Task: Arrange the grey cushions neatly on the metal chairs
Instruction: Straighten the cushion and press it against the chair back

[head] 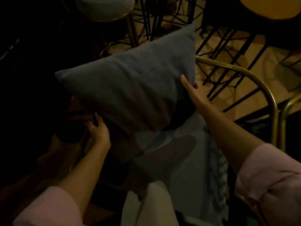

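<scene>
A square grey cushion (130, 88) is held tilted over the seat of a gold metal chair (254, 77). My left hand (98, 131) grips the cushion's lower left edge. Its right edge, near the curved chair back, is clasped by my right hand (193, 92), with the thumb on the front face. The cushion's lower corner rests on the pale grey seat pad (187, 154). Both forearms reach out from pink sleeves.
A second gold chair frame (291, 103) stands at the right. Black metal chair legs (228, 46) crowd the floor behind. A round white stool (104, 8) is at the top left and a round orange tabletop (270, 7) at the top right. The left side is dark.
</scene>
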`<state>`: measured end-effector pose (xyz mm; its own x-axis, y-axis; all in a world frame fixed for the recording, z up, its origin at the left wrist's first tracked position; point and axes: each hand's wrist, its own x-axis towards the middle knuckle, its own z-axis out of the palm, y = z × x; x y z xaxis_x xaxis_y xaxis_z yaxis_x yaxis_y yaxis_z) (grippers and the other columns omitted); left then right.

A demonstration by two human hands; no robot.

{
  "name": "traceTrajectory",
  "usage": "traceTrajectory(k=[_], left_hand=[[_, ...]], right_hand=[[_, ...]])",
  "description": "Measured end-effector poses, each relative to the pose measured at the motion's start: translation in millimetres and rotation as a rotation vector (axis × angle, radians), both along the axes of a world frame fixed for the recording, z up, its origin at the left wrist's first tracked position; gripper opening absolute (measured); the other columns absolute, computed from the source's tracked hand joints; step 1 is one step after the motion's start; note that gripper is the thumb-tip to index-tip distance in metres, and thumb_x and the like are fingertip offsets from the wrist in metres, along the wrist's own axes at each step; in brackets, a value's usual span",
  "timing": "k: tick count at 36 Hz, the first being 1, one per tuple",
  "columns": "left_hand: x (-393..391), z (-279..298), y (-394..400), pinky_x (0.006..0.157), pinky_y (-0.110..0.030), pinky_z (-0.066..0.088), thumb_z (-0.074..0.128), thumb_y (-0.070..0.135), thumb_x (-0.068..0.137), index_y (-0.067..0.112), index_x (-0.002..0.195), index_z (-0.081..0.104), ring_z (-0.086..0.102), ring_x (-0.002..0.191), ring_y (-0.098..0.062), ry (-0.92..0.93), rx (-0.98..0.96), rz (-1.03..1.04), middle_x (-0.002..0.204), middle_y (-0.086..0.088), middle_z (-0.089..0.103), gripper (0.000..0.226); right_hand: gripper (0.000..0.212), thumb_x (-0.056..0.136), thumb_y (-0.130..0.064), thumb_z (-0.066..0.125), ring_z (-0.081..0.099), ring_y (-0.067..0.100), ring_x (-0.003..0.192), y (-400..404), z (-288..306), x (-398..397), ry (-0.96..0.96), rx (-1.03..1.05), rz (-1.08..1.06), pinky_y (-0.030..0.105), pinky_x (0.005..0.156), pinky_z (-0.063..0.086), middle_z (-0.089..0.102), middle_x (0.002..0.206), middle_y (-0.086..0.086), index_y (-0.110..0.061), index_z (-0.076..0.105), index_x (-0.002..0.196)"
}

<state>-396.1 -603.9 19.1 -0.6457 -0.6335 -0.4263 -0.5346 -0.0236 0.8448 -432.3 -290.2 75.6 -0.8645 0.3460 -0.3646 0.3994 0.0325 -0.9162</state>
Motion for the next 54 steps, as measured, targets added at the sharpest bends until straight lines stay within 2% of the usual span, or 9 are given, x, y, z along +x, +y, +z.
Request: traceTrajectory(k=[6,9,13,18,23,29,45,49,54], left_hand=[[49,8,-1,0.115,-0.036,0.034,0.042,0.049,0.099,0.014,0.150,0.033,0.041,0.140,-0.031,-0.116,-0.038,-0.168,0.155,-0.011,0.039,0.063],[71,17,10,0.109,-0.035,0.034,0.044,0.045,0.099,0.005,0.150,0.030,0.040,0.140,-0.032,-0.172,-0.123,-0.237,0.155,-0.014,0.036,0.066],[91,18,14,0.104,-0.043,0.045,0.053,0.060,0.088,0.001,0.141,0.041,0.052,0.129,-0.038,-0.233,-0.172,-0.430,0.146,-0.019,0.048,0.080],[108,6,22,0.106,-0.043,0.045,0.075,0.055,0.075,0.008,0.145,0.032,0.049,0.133,-0.033,-0.255,-0.103,-0.643,0.149,-0.014,0.044,0.095],[111,-9,30,0.101,-0.032,0.039,0.084,0.027,0.073,0.013,0.150,0.026,0.044,0.137,-0.029,-0.267,-0.091,-0.824,0.152,-0.010,0.040,0.098],[93,-17,25,0.108,-0.039,0.039,0.085,0.029,0.072,0.019,0.152,0.024,0.041,0.139,-0.030,-0.263,-0.123,-0.898,0.155,-0.008,0.036,0.102],[80,-27,44,0.110,-0.038,0.040,0.084,0.026,0.073,0.024,0.154,0.024,0.040,0.140,-0.024,-0.185,-0.123,-0.982,0.156,-0.005,0.036,0.101],[91,-39,41,0.115,-0.048,0.036,0.085,0.043,0.067,0.030,0.156,0.013,0.037,0.142,-0.031,-0.307,-0.139,-1.014,0.159,-0.009,0.031,0.115],[109,-42,32,0.119,-0.050,0.030,0.080,0.069,0.055,0.033,0.156,0.002,0.029,0.146,-0.034,-0.469,-0.174,-1.012,0.163,-0.011,0.020,0.132]], right_hand=[[0.083,0.069,-0.058,0.076,0.059,0.013,0.118,15,3,89,0.000,-0.094,0.039,0.027,0.093,0.052,0.057,0.135,-0.006,-0.025,0.047,0.139],[0.113,0.053,-0.065,0.082,0.057,0.018,0.120,26,-10,139,-0.108,-0.084,-0.009,0.033,0.097,0.050,0.054,0.137,-0.004,-0.020,0.036,0.146],[0.119,0.051,-0.063,0.085,0.052,0.025,0.127,37,-37,205,-0.239,-0.067,-0.082,0.041,0.103,0.048,0.046,0.146,0.002,-0.018,0.030,0.147],[0.079,0.079,-0.037,0.078,0.056,0.024,0.119,41,-70,254,-0.277,-0.073,-0.145,0.032,0.086,0.049,0.051,0.142,0.008,-0.010,0.038,0.141],[0.074,0.087,-0.022,0.071,0.048,0.027,0.129,39,-94,263,-0.212,-0.095,-0.162,0.033,0.090,0.047,0.045,0.148,0.008,-0.017,0.032,0.150],[0.075,0.086,-0.030,0.073,0.043,0.023,0.136,39,-106,261,-0.126,0.005,-0.184,0.040,0.110,0.040,0.043,0.151,0.003,-0.023,0.034,0.150],[0.081,0.085,-0.042,0.072,0.038,0.028,0.141,51,-121,267,-0.199,0.063,-0.195,0.048,0.113,0.038,0.037,0.155,0.002,-0.025,0.031,0.152],[0.087,0.091,-0.038,0.065,0.025,0.026,0.147,51,-128,269,-0.273,0.084,-0.114,0.040,0.118,0.028,0.018,0.163,0.002,-0.022,0.011,0.157],[0.093,0.087,-0.056,0.059,0.026,0.031,0.146,43,-125,271,-0.319,0.212,-0.035,0.045,0.119,0.026,0.021,0.162,0.008,-0.022,0.008,0.157]])
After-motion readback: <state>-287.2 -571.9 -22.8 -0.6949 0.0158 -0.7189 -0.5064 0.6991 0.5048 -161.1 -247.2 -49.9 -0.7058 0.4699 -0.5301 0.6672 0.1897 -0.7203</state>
